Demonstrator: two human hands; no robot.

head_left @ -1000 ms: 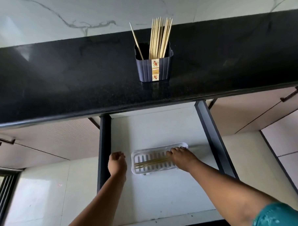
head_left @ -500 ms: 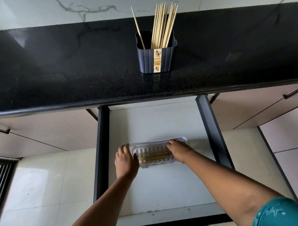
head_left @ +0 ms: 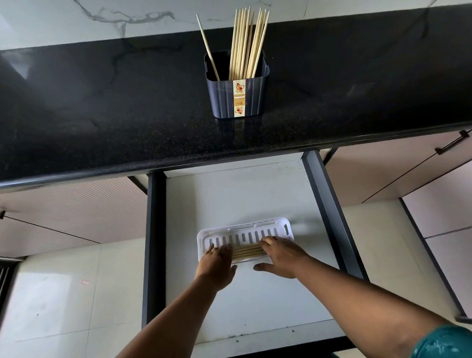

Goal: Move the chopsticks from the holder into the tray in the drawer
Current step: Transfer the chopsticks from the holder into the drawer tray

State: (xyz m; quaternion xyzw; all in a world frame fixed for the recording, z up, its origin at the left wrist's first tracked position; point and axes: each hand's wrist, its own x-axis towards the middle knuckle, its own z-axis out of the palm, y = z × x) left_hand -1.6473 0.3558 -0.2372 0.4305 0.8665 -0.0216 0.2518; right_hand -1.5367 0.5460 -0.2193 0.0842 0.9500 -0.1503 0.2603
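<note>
Both hands lie flat in the tray (head_left: pixel 245 232) at 6 o'clock in the drawer (head_left: pixel 325 210): left hand (head_left: pixel 216 263) and right hand (head_left: pixel 283 255), fingers loosely spread and pinching nothing, seemingly squaring the laid chopsticks (head_left: pixel 247 252). More chopsticks stand in the holder (head_left: pixel 238 97) at 12 o'clock on the bench (head_left: pixel 91 109).

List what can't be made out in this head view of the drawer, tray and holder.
- Chopsticks in the tray: both ends are covered by the left hand and right hand, so no exact count.
- Tray: near rim hidden under the hands.
- Holder: label print too small to read; lower ends of its chopsticks hidden by its wall.
- Drawer: back end hidden under the countertop.
</note>
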